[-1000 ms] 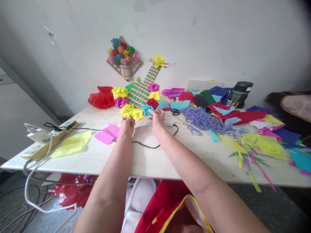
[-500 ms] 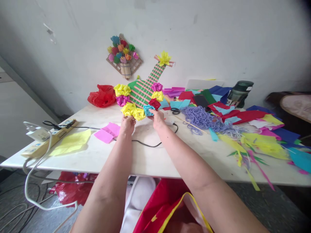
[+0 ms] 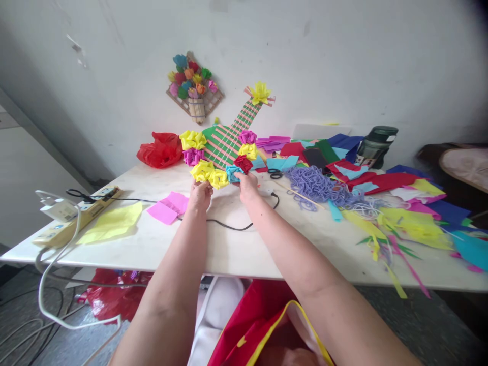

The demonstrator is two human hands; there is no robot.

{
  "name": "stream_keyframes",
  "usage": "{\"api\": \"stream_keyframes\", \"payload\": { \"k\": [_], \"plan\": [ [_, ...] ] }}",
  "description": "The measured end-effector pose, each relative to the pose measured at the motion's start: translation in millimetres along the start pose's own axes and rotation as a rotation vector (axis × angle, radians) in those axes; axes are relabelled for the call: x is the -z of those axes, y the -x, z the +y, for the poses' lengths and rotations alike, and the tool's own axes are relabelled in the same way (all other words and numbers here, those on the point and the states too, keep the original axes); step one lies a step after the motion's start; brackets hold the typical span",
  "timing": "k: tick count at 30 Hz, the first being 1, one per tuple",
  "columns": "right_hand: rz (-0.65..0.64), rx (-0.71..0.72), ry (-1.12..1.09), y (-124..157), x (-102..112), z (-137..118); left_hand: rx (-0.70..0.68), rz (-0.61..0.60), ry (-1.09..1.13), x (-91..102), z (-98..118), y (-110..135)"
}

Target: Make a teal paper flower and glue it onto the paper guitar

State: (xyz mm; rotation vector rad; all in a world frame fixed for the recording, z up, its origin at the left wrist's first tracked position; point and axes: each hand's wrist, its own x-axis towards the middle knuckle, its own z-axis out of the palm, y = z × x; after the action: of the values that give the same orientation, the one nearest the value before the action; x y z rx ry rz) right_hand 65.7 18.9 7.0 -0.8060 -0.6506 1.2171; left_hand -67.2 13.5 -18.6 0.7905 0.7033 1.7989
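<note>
A green paper guitar (image 3: 224,145) with pink strips and white strings is held up over the table, its neck leaning to the upper right. Yellow, purple, red and blue crepe paper flowers edge its body, and a yellow flower (image 3: 260,93) tops the neck. My left hand (image 3: 201,193) grips the lower edge beneath the yellow flowers (image 3: 202,170). My right hand (image 3: 247,184) is closed on the lower right edge, thumb at the blue flower (image 3: 233,173), just under the red flower (image 3: 243,163). The fingertips behind the guitar are hidden.
On the right lie purple yarn (image 3: 320,184), black-handled scissors (image 3: 275,173), coloured paper scraps (image 3: 392,181) and a dark bottle (image 3: 377,147). A power strip (image 3: 76,218) and red plastic bag (image 3: 160,150) are at left. A black cable (image 3: 229,226) crosses the table. A flower decoration (image 3: 196,89) hangs behind.
The guitar has shifted very slightly to the right, its neck top a little lower. Both hands keep their hold in nearly the same place.
</note>
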Motion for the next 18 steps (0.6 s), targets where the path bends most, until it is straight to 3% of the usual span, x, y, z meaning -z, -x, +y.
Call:
{"api": "stream_keyframes", "payload": {
  "k": [18],
  "plan": [
    [0.028, 0.123, 0.000, -5.7, -1.2, 10.6, -0.016, -0.025, -0.021, 0.1, -3.0, -1.1]
  ]
}}
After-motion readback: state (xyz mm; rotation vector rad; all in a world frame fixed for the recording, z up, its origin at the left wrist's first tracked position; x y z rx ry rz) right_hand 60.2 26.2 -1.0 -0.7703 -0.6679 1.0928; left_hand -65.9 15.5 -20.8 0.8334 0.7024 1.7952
